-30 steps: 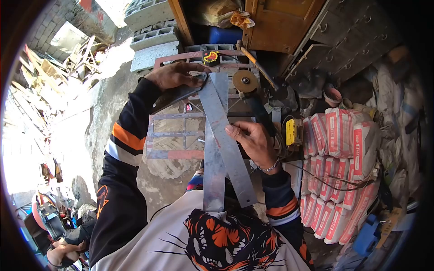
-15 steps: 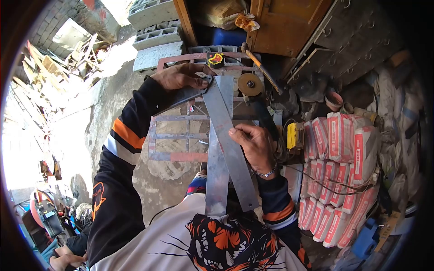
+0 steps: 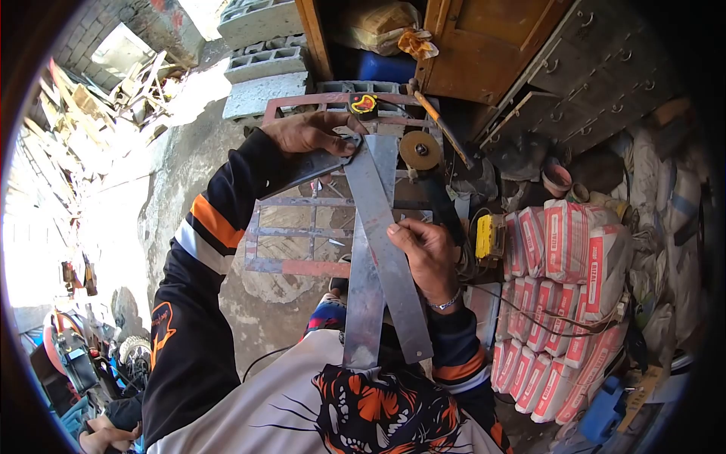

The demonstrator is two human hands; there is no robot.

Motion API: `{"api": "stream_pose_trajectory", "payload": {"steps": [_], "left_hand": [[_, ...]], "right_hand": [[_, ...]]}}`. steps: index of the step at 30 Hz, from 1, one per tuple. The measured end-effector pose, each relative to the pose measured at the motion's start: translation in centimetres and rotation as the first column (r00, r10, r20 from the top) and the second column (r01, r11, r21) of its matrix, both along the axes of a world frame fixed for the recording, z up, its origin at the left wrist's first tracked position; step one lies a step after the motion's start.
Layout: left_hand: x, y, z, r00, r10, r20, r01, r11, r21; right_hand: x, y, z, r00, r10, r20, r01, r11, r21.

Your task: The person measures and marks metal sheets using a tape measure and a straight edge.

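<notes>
Near the top centre, my left hand (image 3: 316, 135) pinches the upper end of a narrow metal strip (image 3: 387, 253), where a second, darker bar (image 3: 306, 172) meets it and runs down to the left. My right hand (image 3: 426, 256) grips the strip's right edge, thumb on top. The strip slants down to the right, with a small hole at its lower end. Beneath it, a wider flat metal plate (image 3: 364, 310) stretches from near my chest up past my left hand.
A reddish metal frame (image 3: 318, 268) lies below. Around it are a tape measure (image 3: 364, 106), a hammer (image 3: 442, 125), an angle grinder (image 3: 420, 150), a yellow tool (image 3: 490, 236), stacked bags (image 3: 567, 242) and concrete blocks (image 3: 265, 96). Part of another person (image 3: 106, 437) shows at lower left.
The strip and both hands have shifted slightly down and to the right in view. My grip on the metal looks the same.
</notes>
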State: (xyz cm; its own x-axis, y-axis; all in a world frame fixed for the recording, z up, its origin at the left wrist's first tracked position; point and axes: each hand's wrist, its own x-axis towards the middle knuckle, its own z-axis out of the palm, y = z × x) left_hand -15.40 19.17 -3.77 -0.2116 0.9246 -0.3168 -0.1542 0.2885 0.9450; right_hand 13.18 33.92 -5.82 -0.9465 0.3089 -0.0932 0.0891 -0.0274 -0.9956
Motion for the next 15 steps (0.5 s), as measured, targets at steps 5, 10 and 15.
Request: {"api": "stream_pose_trajectory", "payload": {"steps": [5, 10, 15], "left_hand": [[0.3, 0.1, 0.7, 1.000, 0.004, -0.023, -0.004, 1.000, -0.021], [0.8, 0.1, 1.7, 0.999, 0.002, -0.041, -0.005, 0.998, -0.062], [0.7, -0.1, 1.1, 0.999, 0.009, -0.045, -0.010, 1.000, -0.016]], "right_hand": [[0.1, -0.1, 0.0, 1.000, -0.012, 0.016, 0.012, 0.999, -0.043], [0.1, 0.0, 0.3, 1.000, -0.011, 0.008, 0.011, 1.000, -0.029], [0.2, 0.1, 0.1, 1.000, -0.022, 0.023, 0.022, 1.000, -0.007]]}}
